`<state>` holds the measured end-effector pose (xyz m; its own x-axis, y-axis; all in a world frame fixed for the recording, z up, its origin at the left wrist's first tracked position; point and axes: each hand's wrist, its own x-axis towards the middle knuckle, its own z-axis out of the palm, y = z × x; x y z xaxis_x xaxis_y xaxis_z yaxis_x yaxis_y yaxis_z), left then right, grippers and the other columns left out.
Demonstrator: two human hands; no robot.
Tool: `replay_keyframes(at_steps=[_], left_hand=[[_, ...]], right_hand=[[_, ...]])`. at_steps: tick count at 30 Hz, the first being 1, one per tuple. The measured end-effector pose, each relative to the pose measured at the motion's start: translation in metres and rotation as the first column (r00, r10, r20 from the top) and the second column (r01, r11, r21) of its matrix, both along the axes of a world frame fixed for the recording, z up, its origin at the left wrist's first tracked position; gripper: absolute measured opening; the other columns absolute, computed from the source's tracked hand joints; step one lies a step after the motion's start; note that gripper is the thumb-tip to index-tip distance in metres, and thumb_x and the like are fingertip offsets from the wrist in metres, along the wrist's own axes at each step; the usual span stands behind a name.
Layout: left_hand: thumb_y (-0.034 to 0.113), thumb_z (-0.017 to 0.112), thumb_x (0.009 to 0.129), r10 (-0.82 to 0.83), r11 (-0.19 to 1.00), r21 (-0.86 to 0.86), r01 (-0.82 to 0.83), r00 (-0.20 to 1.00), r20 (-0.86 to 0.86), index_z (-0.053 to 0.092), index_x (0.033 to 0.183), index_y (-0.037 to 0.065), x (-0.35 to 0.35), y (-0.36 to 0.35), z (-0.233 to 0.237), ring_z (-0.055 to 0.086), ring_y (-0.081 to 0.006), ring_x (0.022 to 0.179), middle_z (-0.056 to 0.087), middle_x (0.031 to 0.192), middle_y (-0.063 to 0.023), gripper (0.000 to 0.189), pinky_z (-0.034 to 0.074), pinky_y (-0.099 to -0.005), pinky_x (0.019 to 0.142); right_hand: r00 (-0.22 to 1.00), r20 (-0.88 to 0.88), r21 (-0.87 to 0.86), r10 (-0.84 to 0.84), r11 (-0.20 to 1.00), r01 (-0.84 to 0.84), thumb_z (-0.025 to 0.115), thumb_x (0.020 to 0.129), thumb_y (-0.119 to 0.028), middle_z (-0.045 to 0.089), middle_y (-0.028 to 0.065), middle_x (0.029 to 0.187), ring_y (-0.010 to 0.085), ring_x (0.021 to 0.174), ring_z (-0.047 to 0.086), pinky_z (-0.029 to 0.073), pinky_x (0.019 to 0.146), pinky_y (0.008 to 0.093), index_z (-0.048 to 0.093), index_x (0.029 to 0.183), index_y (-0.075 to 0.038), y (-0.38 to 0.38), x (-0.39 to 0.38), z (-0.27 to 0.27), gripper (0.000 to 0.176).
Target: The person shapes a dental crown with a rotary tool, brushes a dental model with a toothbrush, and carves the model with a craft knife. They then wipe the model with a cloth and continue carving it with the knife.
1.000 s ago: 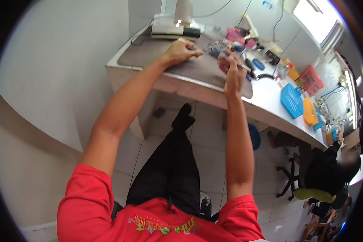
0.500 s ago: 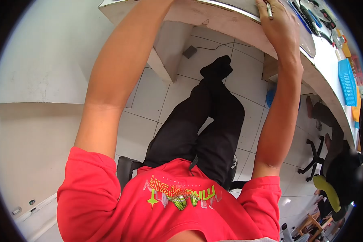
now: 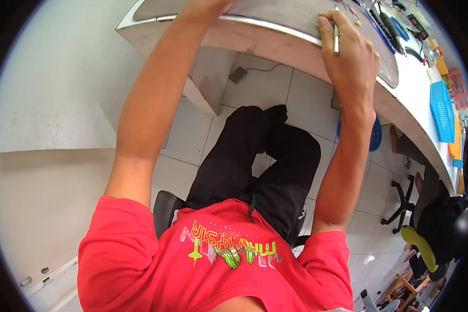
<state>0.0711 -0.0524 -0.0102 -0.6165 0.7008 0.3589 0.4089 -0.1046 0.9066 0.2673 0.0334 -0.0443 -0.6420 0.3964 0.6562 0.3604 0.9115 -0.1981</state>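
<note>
At the desk's front edge, my right hand [image 3: 348,49] is closed round a slim silver tool that looks like tweezers [image 3: 336,41]. Its rear end sticks out between thumb and forefinger, and its tip is hard to make out. Under that hand lies a grey mat [image 3: 275,14] on the desktop. Cut off by the top of the view, my left hand [image 3: 210,7] rests at the mat's front edge with its fingers hidden. A small yellow-tipped item [image 3: 358,23] lies just beyond my right hand.
Right of the mat are pens and tools [image 3: 387,26], a blue basket [image 3: 442,112] and orange trays [image 3: 455,140]. Below the white desk [image 3: 249,39] stand a blue bin [image 3: 375,136] and a wheeled chair [image 3: 400,205]. Another person [image 3: 434,177] sits at the right.
The view has shifted, so more of the mat and my right hand shows. My knees have moved apart and bent more. The silver tool remains in my right hand.
</note>
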Motion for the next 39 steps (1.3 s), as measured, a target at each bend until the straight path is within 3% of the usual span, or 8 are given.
replay_keyframes(at_steps=[5, 9, 11, 12, 13, 15, 16, 39], left_hand=[[0.0, 0.051, 0.091, -0.015, 0.998, 0.066, 0.017, 1.0, -0.027, 0.052, 0.12, -0.002, 0.0, -0.001, -0.003, 0.054, -0.01, 0.08, 0.057, 0.094, -0.0039, 0.029, 0.047, -0.0238, 0.071], [0.002, 0.053, 0.091, 0.067, 0.998, -0.002, -0.067, 0.995, -0.072, 0.052, 0.121, -0.001, 0.004, -0.001, 0.003, 0.057, -0.0124, 0.086, 0.06, 0.099, -0.0066, 0.03, 0.049, -0.0267, 0.077], [0.005, 0.056, 0.091, 0.06, 0.998, 0.0, -0.06, 0.998, -0.01, 0.052, 0.124, 0.001, -0.003, 0.001, -0.003, 0.057, -0.0133, 0.087, 0.06, 0.101, -0.0078, 0.033, 0.05, -0.0276, 0.079], [0.016, 0.065, 0.087, 0.106, 0.978, 0.186, -0.093, 0.993, -0.06, 0.062, 0.111, 0.003, -0.013, 0.007, -0.024, 0.06, -0.0111, 0.073, 0.064, 0.083, -0.0047, 0.027, 0.049, -0.0271, 0.064], [0.016, 0.065, 0.087, 0.114, 0.973, 0.208, -0.097, 0.991, -0.07, 0.062, 0.111, 0.003, -0.016, 0.008, -0.028, 0.06, -0.0111, 0.073, 0.064, 0.083, -0.0047, 0.027, 0.049, -0.0271, 0.064], [0.014, 0.063, 0.092, 0.097, 0.985, 0.146, -0.088, 0.994, -0.058, 0.061, 0.111, 0.002, -0.017, 0.006, -0.025, 0.059, -0.0079, 0.077, 0.065, 0.089, -0.004, 0.023, 0.048, -0.0225, 0.069], [0.004, 0.056, 0.093, 0.091, 0.996, 0.035, -0.088, 0.989, -0.115, 0.051, 0.124, 0.002, -0.015, 0.003, -0.019, 0.061, -0.0096, 0.082, 0.064, 0.099, -0.0065, 0.031, 0.051, -0.0236, 0.073], [0.002, 0.061, 0.09, 0.152, 0.988, 0.019, -0.152, 0.987, -0.044, 0.054, 0.12, 0.0, 0.0, -0.001, -0.005, 0.063, -0.0091, 0.088, 0.069, 0.097, -0.0084, 0.031, 0.05, -0.0238, 0.082]], right_hand=[[0.997, -0.077, -0.02, 0.018, 1.0, -0.019, 0.055, 0.093, -0.024, 0.065, 0.0129, 0.085, 0.035, 0.081, 0.062, 0.049, 0.069, 0.0433, 0.061, 0.091, -0.006, -0.006, 0.0, 0.002, 0.019], [0.996, -0.084, -0.002, 0.016, 1.0, -0.016, 0.056, 0.093, -0.021, 0.064, 0.0118, 0.086, 0.0314, 0.08, 0.062, 0.049, 0.069, 0.0411, 0.061, 0.091, -0.005, -0.004, 0.002, 0.002, 0.017], [0.998, -0.064, -0.044, 0.021, 0.999, -0.024, 0.056, 0.092, -0.02, 0.065, 0.0127, 0.091, 0.033, 0.089, 0.063, 0.049, 0.076, 0.0412, 0.062, 0.094, -0.005, -0.007, 0.005, 0.005, 0.015], [0.996, -0.079, -0.036, 0.03, 0.999, -0.033, 0.057, 0.092, -0.019, 0.066, 0.0137, 0.094, 0.0342, 0.095, 0.063, 0.049, 0.081, 0.0417, 0.062, 0.096, -0.005, -0.006, 0.006, 0.003, 0.015], [0.994, -0.097, -0.025, 0.041, 0.999, -0.044, 0.057, 0.092, -0.018, 0.066, 0.0148, 0.098, 0.0355, 0.101, 0.062, 0.049, 0.086, 0.0422, 0.063, 0.098, -0.005, -0.006, 0.007, 0.003, 0.016], [0.991, -0.11, -0.039, 0.08, 0.996, -0.085, 0.058, 0.092, -0.017, 0.066, 0.0166, 0.103, 0.0365, 0.109, 0.06, 0.046, 0.095, 0.043, 0.063, 0.1, -0.004, -0.009, 0.011, 0.003, 0.016], [0.989, -0.119, -0.019, 0.087, 0.996, -0.09, 0.058, 0.091, -0.016, 0.066, 0.0167, 0.102, 0.0364, 0.108, 0.06, 0.046, 0.096, 0.0428, 0.063, 0.1, -0.004, -0.009, 0.013, 0.002, 0.016], [0.96, -0.241, -0.008, 0.144, 0.989, -0.15, 0.061, 0.089, -0.015, 0.066, 0.0181, 0.112, 0.0328, 0.11, 0.061, 0.045, 0.099, 0.0412, 0.066, 0.1, -0.004, -0.004, 0.027, -0.01, 0.016]])
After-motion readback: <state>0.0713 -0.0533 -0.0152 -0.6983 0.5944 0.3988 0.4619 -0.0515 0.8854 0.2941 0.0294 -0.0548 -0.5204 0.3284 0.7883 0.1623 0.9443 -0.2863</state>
